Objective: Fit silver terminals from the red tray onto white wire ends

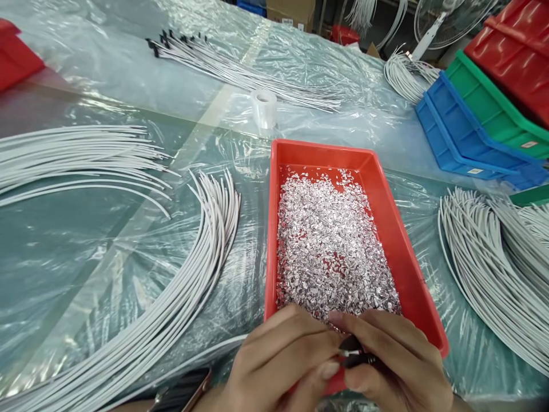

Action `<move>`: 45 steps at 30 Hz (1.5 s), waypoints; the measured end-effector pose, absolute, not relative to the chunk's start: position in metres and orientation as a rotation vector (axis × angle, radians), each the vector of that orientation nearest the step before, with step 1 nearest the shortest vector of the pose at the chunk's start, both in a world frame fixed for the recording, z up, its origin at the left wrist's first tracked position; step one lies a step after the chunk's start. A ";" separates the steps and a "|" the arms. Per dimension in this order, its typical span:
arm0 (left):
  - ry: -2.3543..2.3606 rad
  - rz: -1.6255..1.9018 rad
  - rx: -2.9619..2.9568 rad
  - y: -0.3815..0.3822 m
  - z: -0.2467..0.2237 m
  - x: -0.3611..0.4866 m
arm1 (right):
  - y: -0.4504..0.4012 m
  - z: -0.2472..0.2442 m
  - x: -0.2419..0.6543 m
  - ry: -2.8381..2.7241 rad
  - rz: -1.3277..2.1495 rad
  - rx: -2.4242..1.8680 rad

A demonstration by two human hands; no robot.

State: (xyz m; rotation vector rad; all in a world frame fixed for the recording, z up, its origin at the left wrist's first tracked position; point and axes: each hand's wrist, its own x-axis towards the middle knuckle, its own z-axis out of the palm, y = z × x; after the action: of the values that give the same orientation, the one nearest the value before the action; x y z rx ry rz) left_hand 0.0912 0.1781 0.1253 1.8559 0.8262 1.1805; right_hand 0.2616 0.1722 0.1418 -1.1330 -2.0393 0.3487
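Observation:
My left hand is closed with its fingers bent over the near edge of a red tray. A single white cable runs from the lower left into it. My right hand is closed around a small black tool with a bit of bare metal between its dark parts; its exact kind is hard to make out. Both hands' fingertips meet around the cable's end, which they hide. Under and beyond them, the red tray holds a layer of small shiny silver scraps.
Bundles of white cables lie to the left and right of the tray. Behind it stand a clear tape roll and a cable bundle with black ends. Stacked plastic bins rise at right; a fan stands behind.

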 end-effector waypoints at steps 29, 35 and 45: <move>0.853 1.142 1.639 0.180 0.121 0.096 | 0.173 0.141 0.260 -2.070 0.391 -1.127; 0.880 1.188 1.727 0.178 0.121 0.094 | 0.172 0.139 0.260 -2.076 0.380 -1.151; 0.884 1.205 2.119 0.178 0.127 0.086 | 0.169 0.140 0.256 -2.060 0.302 -1.143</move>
State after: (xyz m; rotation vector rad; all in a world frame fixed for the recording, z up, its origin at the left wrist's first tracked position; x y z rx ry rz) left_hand 0.0861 0.1776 0.1270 2.1186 0.8840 1.2049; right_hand 0.2560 0.1686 0.1400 -1.1425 -2.0595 0.3018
